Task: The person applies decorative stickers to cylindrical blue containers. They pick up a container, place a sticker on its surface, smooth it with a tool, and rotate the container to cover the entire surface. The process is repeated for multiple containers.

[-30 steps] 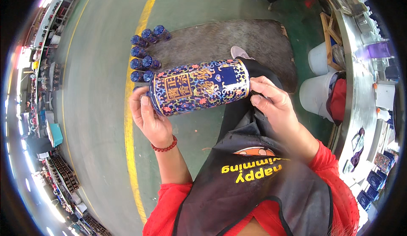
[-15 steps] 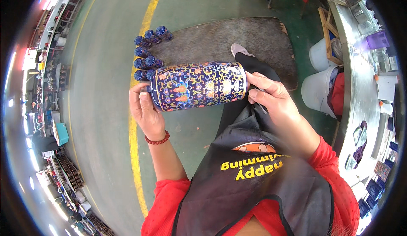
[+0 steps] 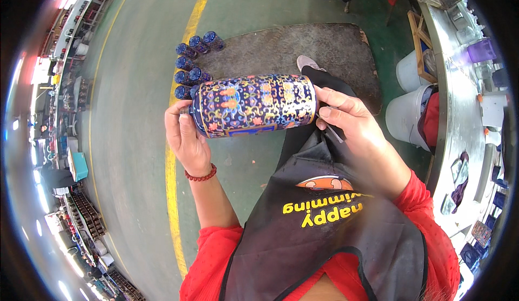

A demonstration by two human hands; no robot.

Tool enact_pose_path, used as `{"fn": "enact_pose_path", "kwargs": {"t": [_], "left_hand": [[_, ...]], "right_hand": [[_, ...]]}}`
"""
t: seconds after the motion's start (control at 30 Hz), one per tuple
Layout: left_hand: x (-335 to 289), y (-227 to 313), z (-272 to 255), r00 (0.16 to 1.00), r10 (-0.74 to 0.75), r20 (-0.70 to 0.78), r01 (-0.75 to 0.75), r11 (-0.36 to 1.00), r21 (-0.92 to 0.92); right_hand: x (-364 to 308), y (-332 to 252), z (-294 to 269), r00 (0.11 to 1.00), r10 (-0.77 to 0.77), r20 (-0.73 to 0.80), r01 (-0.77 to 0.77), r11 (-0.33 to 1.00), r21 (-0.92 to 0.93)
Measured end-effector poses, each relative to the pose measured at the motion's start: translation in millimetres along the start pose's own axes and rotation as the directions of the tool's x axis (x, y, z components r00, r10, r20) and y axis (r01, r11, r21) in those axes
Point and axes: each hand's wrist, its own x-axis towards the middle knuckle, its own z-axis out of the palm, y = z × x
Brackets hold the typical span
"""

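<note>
A dark blue vase with a dense floral scroll pattern in orange, yellow and white lies sideways in the air before me, held between both hands. My left hand is closed on its narrower left end, thumb toward me. At the other end, my right hand grips the rim, with the thumb near the edge and the fingers partly hidden behind. A blue rectangular panel shows low on the vase's side. Beyond it, several similar blue vases stand in a cluster by the left end of a worn brown board.
On the right runs a long metal-topped bench with containers and cloths. White buckets and a wooden frame stand beside it. A yellow line crosses the green floor. Crowded shelves line the far left.
The vase has turned about its long axis between my hands: its orange flower moved up and a blue panel came into view below. Both hands keep their hold.
</note>
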Motion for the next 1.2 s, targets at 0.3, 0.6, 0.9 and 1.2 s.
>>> {"fn": "enact_pose_path", "kwargs": {"t": [0.3, 0.6, 0.9, 1.2], "left_hand": [[-1.4, -5.1, 4.6, 0.99, 0.02, -0.138, -0.015, 0.999, 0.035], [-8.0, -3.3, 0.7, 0.994, -0.056, -0.094, 0.069, 0.988, 0.142], [-3.7, -16.7, 5.6, 0.947, -0.252, -0.199, 0.242, 0.968, -0.071], [42.1, -49.9, -24.6, 0.926, -0.362, -0.109, 0.373, 0.922, 0.102]], "right_hand": [[-3.8, -6.3, 4.1, 0.996, 0.09, -0.001, -0.09, 0.996, 0.003], [-0.1, -4.7, 4.7, 0.986, 0.166, -0.024, -0.165, 0.985, 0.046], [13.5, 7.0, 3.8, 0.982, 0.184, -0.047, -0.189, 0.976, -0.11], [90.5, 45.9, -9.9, 0.965, 0.261, -0.02, -0.262, 0.965, -0.026]]}}
